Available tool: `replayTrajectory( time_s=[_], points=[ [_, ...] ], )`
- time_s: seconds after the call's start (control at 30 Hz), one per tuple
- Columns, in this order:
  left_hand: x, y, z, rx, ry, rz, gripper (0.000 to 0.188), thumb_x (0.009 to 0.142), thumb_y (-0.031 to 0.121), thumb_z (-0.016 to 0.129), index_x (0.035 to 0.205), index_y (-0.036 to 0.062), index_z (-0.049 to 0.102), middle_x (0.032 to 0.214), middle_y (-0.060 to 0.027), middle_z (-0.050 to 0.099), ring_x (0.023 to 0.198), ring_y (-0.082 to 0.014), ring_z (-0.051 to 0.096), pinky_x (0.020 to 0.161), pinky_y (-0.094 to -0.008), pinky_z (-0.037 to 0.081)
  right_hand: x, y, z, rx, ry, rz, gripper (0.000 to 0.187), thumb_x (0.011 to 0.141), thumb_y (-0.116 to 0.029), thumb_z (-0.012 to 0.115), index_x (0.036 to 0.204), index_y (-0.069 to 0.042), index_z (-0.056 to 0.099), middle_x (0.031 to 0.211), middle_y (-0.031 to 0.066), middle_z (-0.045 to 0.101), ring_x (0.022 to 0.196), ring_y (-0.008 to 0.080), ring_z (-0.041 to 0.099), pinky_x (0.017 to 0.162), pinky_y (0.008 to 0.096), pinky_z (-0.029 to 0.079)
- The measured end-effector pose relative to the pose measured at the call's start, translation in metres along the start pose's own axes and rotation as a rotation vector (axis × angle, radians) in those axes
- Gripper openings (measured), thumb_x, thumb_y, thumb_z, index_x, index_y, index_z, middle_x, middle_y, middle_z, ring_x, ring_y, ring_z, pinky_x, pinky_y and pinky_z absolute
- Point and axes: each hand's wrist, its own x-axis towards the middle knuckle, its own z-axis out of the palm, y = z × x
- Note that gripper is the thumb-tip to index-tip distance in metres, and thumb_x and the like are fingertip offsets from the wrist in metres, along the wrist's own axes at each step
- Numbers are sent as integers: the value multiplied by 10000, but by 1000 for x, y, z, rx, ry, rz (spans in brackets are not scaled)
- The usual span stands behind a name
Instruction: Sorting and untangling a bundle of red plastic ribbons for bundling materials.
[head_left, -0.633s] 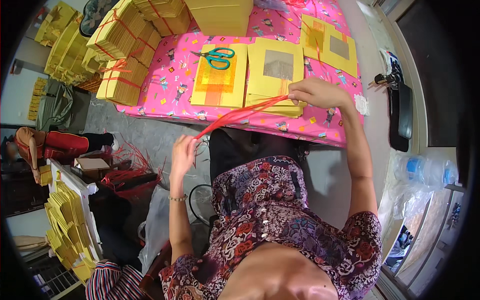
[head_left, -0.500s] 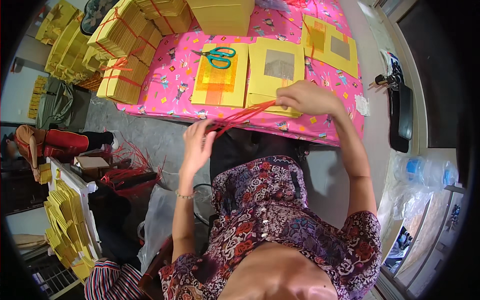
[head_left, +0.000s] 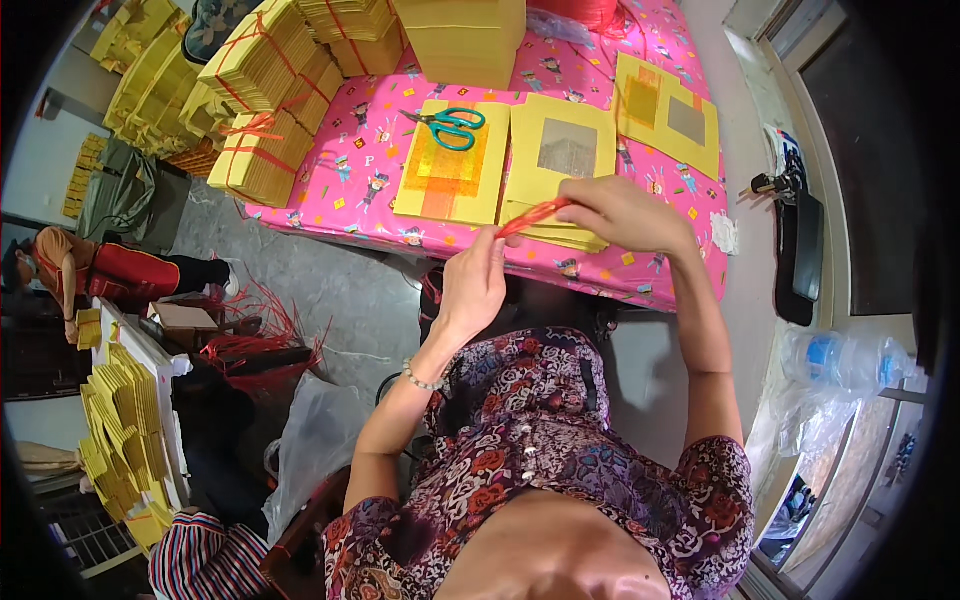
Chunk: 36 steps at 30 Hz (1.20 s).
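Note:
A bunch of red plastic string (head_left: 533, 216) stretches between my two hands above the table's near edge. My left hand (head_left: 475, 282) is closed on its left end, and my right hand (head_left: 622, 213) pinches the right end. Just behind my right hand lies a yellow paper stack with a silver square (head_left: 568, 146). To its left is another yellow stack with a gold and orange square (head_left: 445, 172). Teal-handled scissors (head_left: 452, 128) rest on that stack, untouched.
Tied yellow paper bundles (head_left: 262, 158) stand at the table's left, with a tall yellow stack (head_left: 462, 42) at the back. More yellow sheets (head_left: 668, 112) lie right on the pink tablecloth (head_left: 350, 190). A co-worker (head_left: 110, 270) bends over a side table at far left.
My left hand has moved right and up, closer to my right hand. The string between them is now shorter and bunched together. My right hand has shifted only slightly.

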Motion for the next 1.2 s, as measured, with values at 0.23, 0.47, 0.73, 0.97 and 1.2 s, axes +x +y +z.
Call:
replayTrajectory(
  time_s=[0.23, 0.47, 0.73, 0.97, 1.2],
  points=[
    [7, 6, 5, -145, 190, -64, 193, 992, 168, 409, 1004, 34, 547, 660, -147, 571, 557, -307, 572, 528, -376, 416, 5, 0, 18, 334, 404, 91, 214, 940, -196, 524, 978, 4, 592, 791, 74, 588, 783, 172, 587, 691, 311, 467],
    [18, 13, 33, -121, 183, -25, 213, 978, 158, 429, 1157, 59, 488, 652, -177, 556, 589, -360, 588, 490, -426, 397, 24, -18, 69, 1218, 671, 161, 286, 966, -260, 532, 1136, -55, 635, 1097, 12, 633, 959, 65, 579, 781, 248, 495],
    [21, 13, 46, -2, 194, 58, 156, 938, 79, 477, 1085, 26, 472, 671, -232, 564, 631, -437, 573, 501, -467, 404, 29, -36, 81, 1481, 744, 192, 356, 974, -257, 499, 1252, -40, 547, 1228, 74, 583, 1168, 174, 520, 1004, 323, 402],
    [21, 7, 51, -97, 296, 84, 173, 909, 54, 489, 1079, 43, 520, 846, -186, 559, 788, -358, 581, 643, -417, 446, 32, -45, 87, 1518, 792, 178, 411, 993, -299, 452, 1268, 1, 510, 1227, 85, 574, 1163, 173, 516, 1015, 307, 387],
    [32, 37, 7, -839, 386, 185, 235, 1023, 272, 374, 982, 67, 480, 831, -32, 502, 745, -140, 473, 730, -296, 419, 36, -41, 103, 923, 536, -161, 566, 1024, -411, 268, 1322, 43, 426, 1302, 129, 510, 1215, 212, 469, 1070, 337, 293]
  ],
)
